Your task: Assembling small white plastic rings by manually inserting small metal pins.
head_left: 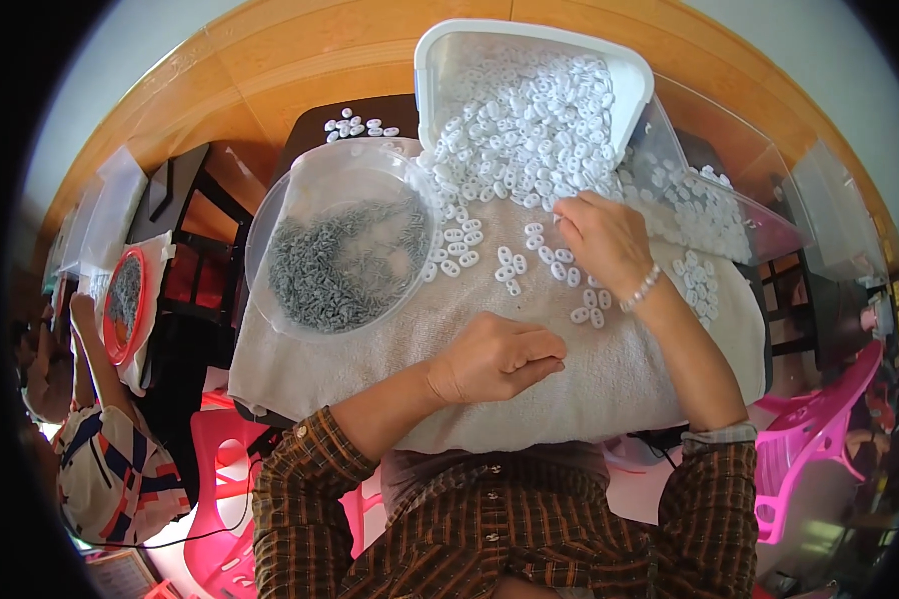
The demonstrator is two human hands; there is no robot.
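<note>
My left hand (504, 356) rests over the beige towel (659, 384) near the table's front, its fingers curled together; what they hold, if anything, is hidden. Farther right, my right hand (609, 240) reaches to the near edge of a heap of white oval pieces (529, 130), each with two holes. Its fingertips are pinched together among the pieces, and whatever is between them is too small to make out. Several loose oval pieces (510, 268) lie in small groups between my hands. Left of them stands a clear round basin (370, 265) with many small grey screws (315, 280).
A white tub (637, 100) lies tipped at the back, spilling the heap. Beside it, a clear bin (759, 230) holds more pieces. At far left, another person's arm (92, 334) is near a red-rimmed bowl (138, 309). Pink chairs (819, 439) flank the table.
</note>
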